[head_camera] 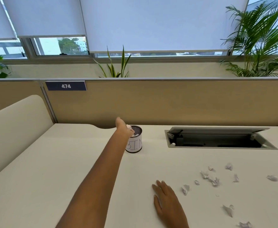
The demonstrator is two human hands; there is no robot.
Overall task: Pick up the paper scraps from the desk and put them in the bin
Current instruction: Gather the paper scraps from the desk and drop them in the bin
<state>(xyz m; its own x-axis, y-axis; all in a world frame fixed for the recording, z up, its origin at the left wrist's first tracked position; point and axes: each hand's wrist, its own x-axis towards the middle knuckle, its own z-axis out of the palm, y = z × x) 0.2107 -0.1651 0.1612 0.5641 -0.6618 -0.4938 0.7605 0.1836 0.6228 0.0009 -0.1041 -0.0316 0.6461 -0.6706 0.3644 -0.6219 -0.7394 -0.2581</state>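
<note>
A small round bin (135, 144), wrapped in white paper marked BIN, stands on the cream desk (69, 170) near the back. My left hand (124, 129) reaches over its left rim with a crumpled paper scrap (129, 127) in its fingers. Inside the bin some white paper shows. My right hand (165, 194) lies flat on the desk, fingers together, holding nothing. Several crumpled paper scraps (214, 180) are scattered on the desk to the right of it, one (185, 189) close to its fingertips.
An open cable hatch (217, 139) with a raised lid is set into the desk at the back right. A tan partition (167, 102) with a label reading 474 runs behind the desk. A cream side panel (14, 129) stands on the left. Plants stand behind the partition.
</note>
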